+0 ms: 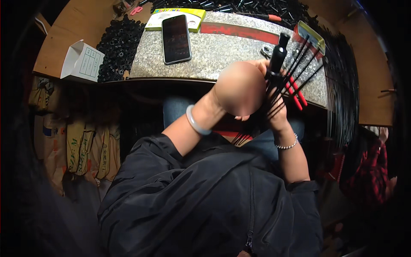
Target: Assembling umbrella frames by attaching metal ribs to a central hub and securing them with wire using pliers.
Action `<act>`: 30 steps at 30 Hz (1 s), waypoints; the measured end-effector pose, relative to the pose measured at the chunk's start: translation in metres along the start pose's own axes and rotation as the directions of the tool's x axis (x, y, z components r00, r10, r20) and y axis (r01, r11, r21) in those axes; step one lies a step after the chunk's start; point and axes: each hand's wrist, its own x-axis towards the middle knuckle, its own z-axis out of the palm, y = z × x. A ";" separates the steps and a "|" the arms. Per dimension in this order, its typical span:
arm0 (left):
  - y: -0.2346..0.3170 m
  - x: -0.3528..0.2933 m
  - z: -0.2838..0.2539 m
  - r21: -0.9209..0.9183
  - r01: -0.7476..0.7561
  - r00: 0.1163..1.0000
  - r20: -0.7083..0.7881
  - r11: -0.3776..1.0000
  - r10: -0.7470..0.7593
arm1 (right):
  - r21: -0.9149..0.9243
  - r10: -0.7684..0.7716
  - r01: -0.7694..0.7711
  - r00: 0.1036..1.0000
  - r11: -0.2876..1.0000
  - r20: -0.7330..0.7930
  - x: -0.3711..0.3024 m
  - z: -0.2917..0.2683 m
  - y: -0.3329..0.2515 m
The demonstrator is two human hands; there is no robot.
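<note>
Over the front edge of the table, both my hands are on a black umbrella frame (pixel 278 60), its thick tube pointing up and its thin ribs fanning out to the right. My left hand (pixel 239 90) is largely smeared by a blur, but its fingertips curl against the tube and hub. From the right, my right hand (pixel 278 112) wraps round the ribs below the hub, with several ribs crossing its fingers. Just beside the frame, red-handled pliers (pixel 295 95) lie at the table edge, partly hidden by ribs. Further rib ends hang below my hands, above my lap.
A phone (pixel 176 39) lies on the speckled tabletop (pixel 222 49) by a flat green-white box (pixel 195 17). Black ring-shaped parts (pixel 120 49) and an opened white carton (pixel 83 62) sit left. A tin (pixel 311 36) and bundled black rods (pixel 342 85) are right. Another person's plaid sleeve (pixel 379 171) shows far right.
</note>
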 end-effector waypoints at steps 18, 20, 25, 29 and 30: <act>-0.017 -0.014 0.057 0.926 -0.054 0.723 -0.222 0.374 0.654 | -0.518 -0.442 0.186 0.787 0.835 -0.430 0.003 0.045 0.033; -0.018 -0.014 0.052 0.901 -0.112 0.681 -0.237 0.419 0.692 | -0.452 -0.407 0.173 0.769 0.875 -0.493 0.004 0.051 0.029; -0.012 -0.018 0.047 0.752 -0.166 0.744 -0.329 0.638 0.581 | 0.007 -0.295 0.355 0.787 0.935 -0.542 -0.006 0.051 0.018; -0.015 -0.019 0.042 0.655 -0.208 0.759 -0.361 0.727 0.542 | -0.007 -0.288 0.330 0.815 0.944 -0.503 -0.012 0.039 0.021; -0.016 -0.020 0.041 0.650 -0.220 0.756 -0.357 0.727 0.548 | 0.007 -0.246 0.290 0.823 0.957 -0.511 -0.013 0.039 0.019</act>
